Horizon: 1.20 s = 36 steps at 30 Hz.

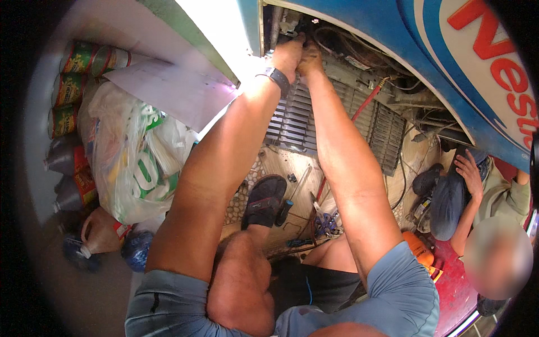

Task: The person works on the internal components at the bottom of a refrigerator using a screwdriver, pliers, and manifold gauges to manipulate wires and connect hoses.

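Both my arms reach up into the open lower compartment of a blue cabinet (365, 17). My left hand (287, 58), with a dark watch (275, 77) on its wrist, is closed at the compartment's left side. Right beside it my right hand (310, 59) is closed too, its skin smudged dark. Their fingertips meet around something small in the shadow, which I cannot make out. Just below the hands lies a dark slatted grille (295, 121). A red hose (362, 105) with a brass fitting (384, 81) crosses over the grille to the right of my right forearm.
A screwdriver (285, 210) and blue-handled pliers (325, 222) lie on the floor between my legs. Dark cables (432, 132) trail at the right. There a person (477, 180) sits close by. A stuffed plastic bag (132, 151), cans (67, 90) and bottles (104, 236) stand at the left.
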Each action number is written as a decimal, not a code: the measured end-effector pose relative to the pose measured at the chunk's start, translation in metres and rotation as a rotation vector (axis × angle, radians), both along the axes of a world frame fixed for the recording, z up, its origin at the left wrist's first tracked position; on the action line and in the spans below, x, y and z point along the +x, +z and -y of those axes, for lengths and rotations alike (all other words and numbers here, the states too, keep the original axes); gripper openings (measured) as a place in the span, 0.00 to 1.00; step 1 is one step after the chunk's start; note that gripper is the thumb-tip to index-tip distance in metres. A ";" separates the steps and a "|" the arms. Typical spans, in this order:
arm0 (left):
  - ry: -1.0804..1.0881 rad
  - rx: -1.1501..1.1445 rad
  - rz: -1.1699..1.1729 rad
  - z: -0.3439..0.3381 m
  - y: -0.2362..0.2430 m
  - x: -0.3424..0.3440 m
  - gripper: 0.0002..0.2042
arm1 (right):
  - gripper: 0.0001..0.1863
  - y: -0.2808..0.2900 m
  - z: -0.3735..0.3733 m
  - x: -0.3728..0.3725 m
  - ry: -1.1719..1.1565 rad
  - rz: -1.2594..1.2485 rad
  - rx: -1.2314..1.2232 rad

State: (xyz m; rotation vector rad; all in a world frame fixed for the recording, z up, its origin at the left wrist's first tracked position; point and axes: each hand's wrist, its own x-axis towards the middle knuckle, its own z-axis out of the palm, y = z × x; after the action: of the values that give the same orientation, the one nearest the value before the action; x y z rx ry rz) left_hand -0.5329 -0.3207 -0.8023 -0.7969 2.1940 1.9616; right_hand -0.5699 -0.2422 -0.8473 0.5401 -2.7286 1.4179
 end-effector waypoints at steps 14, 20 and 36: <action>0.331 0.311 0.017 -0.012 0.011 0.021 0.27 | 0.05 0.004 -0.013 0.000 -0.007 0.644 -0.076; 0.330 0.444 -0.131 -0.023 0.022 0.022 0.26 | 0.24 0.011 -0.021 0.001 0.022 0.373 0.021; 0.174 0.072 -0.243 -0.020 0.008 0.032 0.25 | 0.31 0.038 -0.026 0.018 -0.098 0.478 -0.220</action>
State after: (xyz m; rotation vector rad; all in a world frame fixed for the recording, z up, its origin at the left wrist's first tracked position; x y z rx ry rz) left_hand -0.5009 -0.3005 -0.7943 -0.8012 2.2315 2.3195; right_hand -0.5521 -0.2163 -0.8096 0.0570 -2.8131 2.0063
